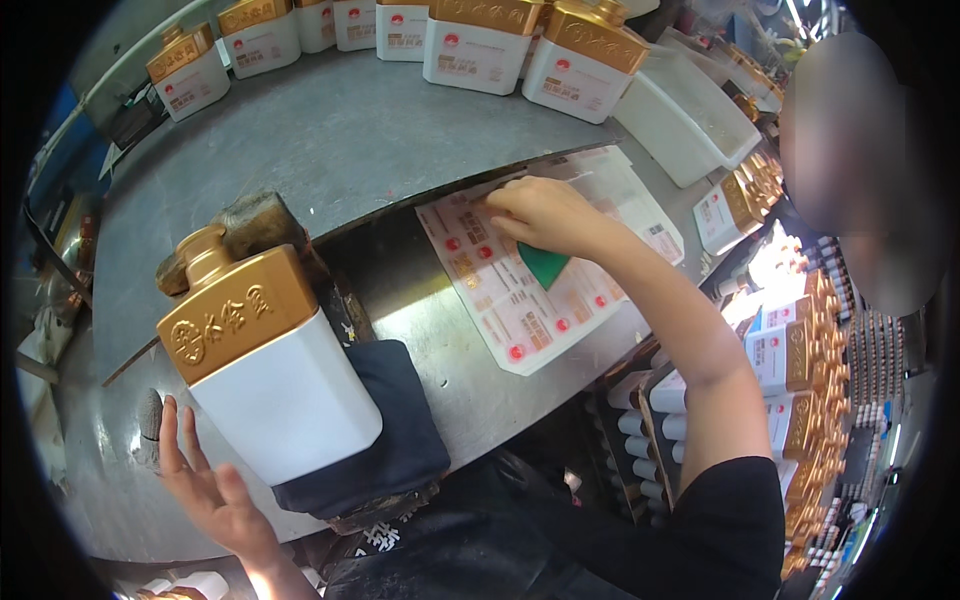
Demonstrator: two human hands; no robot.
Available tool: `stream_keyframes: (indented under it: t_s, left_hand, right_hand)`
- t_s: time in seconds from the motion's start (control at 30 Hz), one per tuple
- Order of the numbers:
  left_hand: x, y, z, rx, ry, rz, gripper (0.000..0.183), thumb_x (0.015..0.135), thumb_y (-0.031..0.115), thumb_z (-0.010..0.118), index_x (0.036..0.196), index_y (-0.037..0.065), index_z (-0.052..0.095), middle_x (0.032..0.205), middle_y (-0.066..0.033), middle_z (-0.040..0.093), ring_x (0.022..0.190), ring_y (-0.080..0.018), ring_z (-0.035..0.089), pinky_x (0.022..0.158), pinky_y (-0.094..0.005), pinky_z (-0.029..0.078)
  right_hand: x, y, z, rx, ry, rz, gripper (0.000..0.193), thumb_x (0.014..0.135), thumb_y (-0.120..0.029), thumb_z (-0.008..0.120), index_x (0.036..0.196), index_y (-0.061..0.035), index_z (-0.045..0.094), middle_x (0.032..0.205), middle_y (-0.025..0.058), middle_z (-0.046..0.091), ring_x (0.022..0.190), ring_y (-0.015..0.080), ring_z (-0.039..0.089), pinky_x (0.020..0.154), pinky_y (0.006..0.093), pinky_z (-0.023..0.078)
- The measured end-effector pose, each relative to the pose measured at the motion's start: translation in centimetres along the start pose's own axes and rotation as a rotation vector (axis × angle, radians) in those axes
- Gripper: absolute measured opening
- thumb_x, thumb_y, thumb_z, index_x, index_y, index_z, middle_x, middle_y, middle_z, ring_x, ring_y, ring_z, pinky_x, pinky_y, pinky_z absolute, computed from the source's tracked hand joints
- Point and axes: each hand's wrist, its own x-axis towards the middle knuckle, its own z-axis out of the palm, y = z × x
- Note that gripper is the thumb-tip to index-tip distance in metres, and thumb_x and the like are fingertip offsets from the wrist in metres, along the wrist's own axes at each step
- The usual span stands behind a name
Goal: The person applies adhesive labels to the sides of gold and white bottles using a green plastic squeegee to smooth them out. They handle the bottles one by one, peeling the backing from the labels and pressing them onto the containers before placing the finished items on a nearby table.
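A white bottle (285,400) with a gold shoulder and neck lies tilted on a dark cloth pad (395,400) in front of me, its blank white face up. Beside its lower left side is my left hand (215,495), fingers spread and holding nothing, with a grey finger cover on one finger. My right hand (548,215) is over a sheet of printed labels (520,330), its fingers bent together at the sheet's upper left part. A flat green scraper (545,264) sticks out from under that palm. What the fingertips pinch, if anything, is hidden.
Gold-topped white bottles with printed fronts (480,55) line the far edge of the metal table (300,130). A white plastic bin (690,120) stands at the far right. More bottles (790,350) crowd the right side, and a person (850,170) is beyond them. A worn brown support (255,225) touches the bottle's neck end.
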Motion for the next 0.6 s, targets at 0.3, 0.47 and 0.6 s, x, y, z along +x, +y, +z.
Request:
stream_keyframes:
  t_s: [0.3,0.47,0.6]
  left_hand:
    - [0.0,-0.1,-0.1,0.173,0.078,-0.197,0.036,0.100,0.012,0.045,0.132,-0.004,0.047,0.133,-0.0200,0.052,0.126,-0.0300,0.051,0.109,-0.0427,0.039]
    - [0.5,0.4,0.5,0.154,0.127,-0.244,0.033,0.101,0.008,0.043,0.131,-0.003,0.049,0.131,-0.0188,0.055,0.123,-0.0293,0.054,0.107,-0.0394,0.041]
    - [0.4,0.1,0.3,0.179,0.111,-0.190,0.033,0.100,0.007,0.043,0.131,-0.005,0.048,0.132,-0.0189,0.054,0.122,-0.0291,0.054,0.106,-0.0391,0.041]
  right_hand:
    - [5.2,3.3,6.0,-0.140,0.008,0.108,0.041,0.096,-0.042,0.050,0.118,-0.0105,0.066,0.121,0.0171,0.062,0.114,0.0349,0.058,0.100,0.0417,0.044]
    - [4.9,3.0,5.5,-0.222,0.166,0.068,0.046,0.092,-0.048,0.055,0.115,-0.0092,0.067,0.120,0.0163,0.063,0.112,0.0343,0.058,0.099,0.0418,0.043]
    - [5.6,2.7,6.0,-0.170,0.151,0.227,0.036,0.089,-0.038,0.060,0.106,-0.0090,0.069,0.110,0.0126,0.067,0.103,0.0334,0.061,0.086,0.0430,0.050]
